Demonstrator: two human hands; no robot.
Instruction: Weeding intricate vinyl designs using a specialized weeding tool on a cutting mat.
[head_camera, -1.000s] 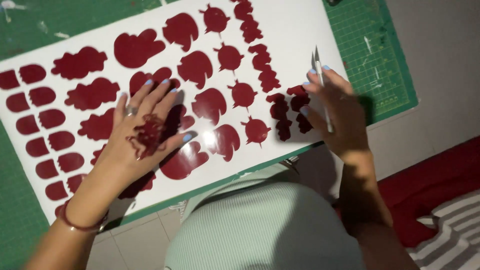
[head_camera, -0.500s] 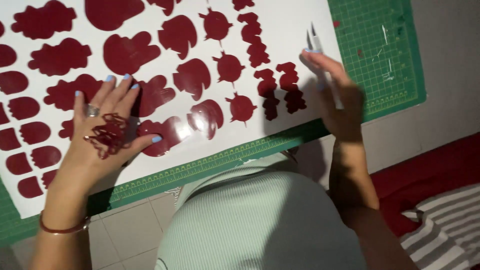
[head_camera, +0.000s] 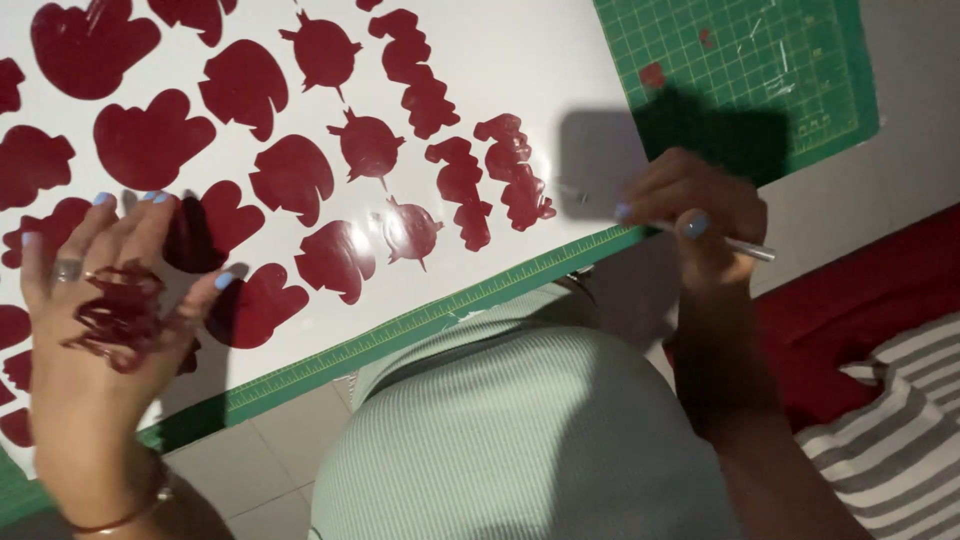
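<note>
Underneath, green cutting mat (head_camera: 760, 70) on tiled floor (head_camera: 250, 470); left hand (head_camera: 100, 300) spread wide; right hand (head_camera: 690, 215) gripping knife (head_camera: 745, 247)

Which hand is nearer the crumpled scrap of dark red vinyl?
Left. The scrap lies stuck across the back of the left hand; the right hand is far across the sheet, holding a thin silver tool.

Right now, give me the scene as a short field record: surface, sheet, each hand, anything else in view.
surface: green cutting mat on a pale tiled floor
sheet: white backing sheet with dark red vinyl shapes
left hand: left hand flat on the sheet, crumpled red vinyl scrap stuck to its back
right hand: right hand at the sheet's edge, holding a thin craft knife
also: red fabric, striped cloth
</note>
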